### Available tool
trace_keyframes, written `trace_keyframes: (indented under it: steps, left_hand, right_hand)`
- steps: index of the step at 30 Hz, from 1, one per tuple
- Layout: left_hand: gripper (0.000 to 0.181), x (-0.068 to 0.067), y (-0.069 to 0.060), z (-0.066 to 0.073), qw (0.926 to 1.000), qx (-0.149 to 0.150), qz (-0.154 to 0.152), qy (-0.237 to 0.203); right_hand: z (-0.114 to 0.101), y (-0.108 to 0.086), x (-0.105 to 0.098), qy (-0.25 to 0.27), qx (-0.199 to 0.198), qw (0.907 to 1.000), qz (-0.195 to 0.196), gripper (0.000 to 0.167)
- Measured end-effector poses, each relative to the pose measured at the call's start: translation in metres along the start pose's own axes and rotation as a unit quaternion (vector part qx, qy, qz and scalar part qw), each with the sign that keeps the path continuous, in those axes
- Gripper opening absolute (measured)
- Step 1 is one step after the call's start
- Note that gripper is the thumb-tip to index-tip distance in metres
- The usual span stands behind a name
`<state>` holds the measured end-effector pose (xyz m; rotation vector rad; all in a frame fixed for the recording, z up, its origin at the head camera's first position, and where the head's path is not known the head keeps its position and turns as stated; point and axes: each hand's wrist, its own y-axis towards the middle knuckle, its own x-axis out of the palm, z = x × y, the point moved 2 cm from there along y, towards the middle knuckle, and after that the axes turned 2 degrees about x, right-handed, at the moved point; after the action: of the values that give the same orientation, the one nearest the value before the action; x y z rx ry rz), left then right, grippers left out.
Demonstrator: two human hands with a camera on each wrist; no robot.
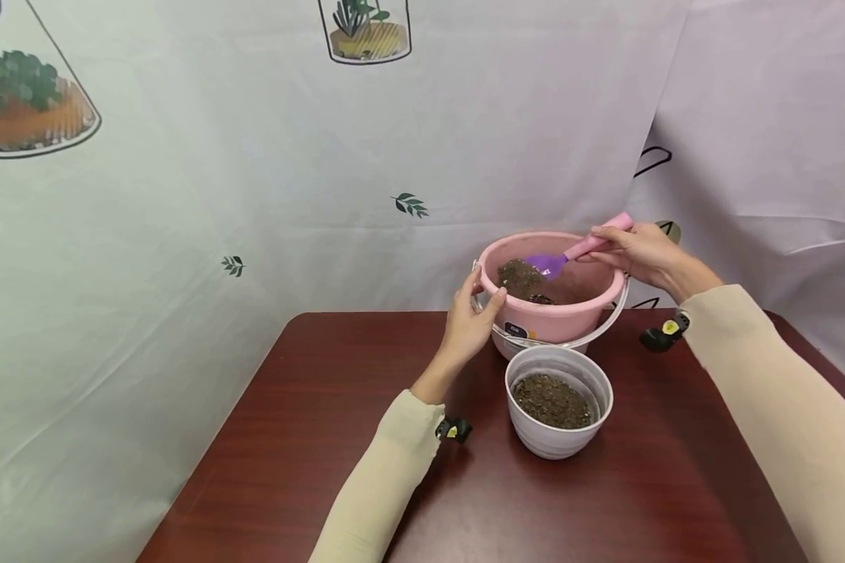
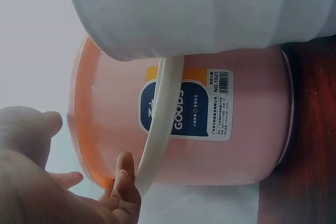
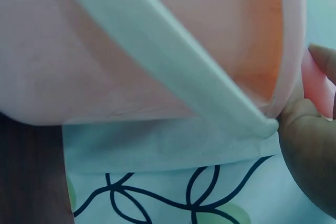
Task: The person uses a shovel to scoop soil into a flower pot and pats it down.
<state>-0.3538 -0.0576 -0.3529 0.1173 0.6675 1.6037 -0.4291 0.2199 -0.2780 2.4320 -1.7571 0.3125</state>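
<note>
A pink bucket [image 1: 552,313] with a white handle [image 2: 160,129] stands at the back of the table. My left hand [image 1: 468,317] holds it by the left side of its rim, thumb toward the front. My right hand [image 1: 641,250] grips the pink handle of a small trowel [image 1: 548,264] with a purple blade. The blade slants down into the bucket, its tip at dark soil [image 1: 519,277]. In front of the bucket is a white ribbed pot [image 1: 556,446], partly filled with soil [image 1: 552,400]. In the right wrist view, only part of the trowel's handle [image 3: 316,85] shows.
The dark red wooden table [image 1: 310,438] reaches back to a pale hanging cloth [image 1: 310,195] printed with leaves and plants. The bucket's lowered white handle crosses its front, just behind the pot's rim. A printed label [image 2: 210,103] is on the bucket's side.
</note>
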Motion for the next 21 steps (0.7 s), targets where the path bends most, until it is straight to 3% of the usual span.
trace_keyframes:
  steps: [8, 14, 21]
  left_hand:
    - [0.067, -0.001, -0.005, 0.004, 0.9997, 0.001, 0.002, 0.025]
    - [0.065, -0.006, -0.015, 0.008, 0.9991, 0.028, 0.006, 0.032]
    - [0.066, -0.012, -0.033, 0.013, 0.9979, 0.034, -0.050, 0.022]
  right_hand:
    - [0.005, -0.005, -0.006, 0.035, -0.038, 0.9987, 0.003, 0.023]
    - [0.001, -0.016, -0.011, 0.047, -0.071, 0.9946, -0.060, 0.028]
    - [-0.006, -0.041, -0.015, 0.078, -0.103, 0.9857, -0.109, 0.031]
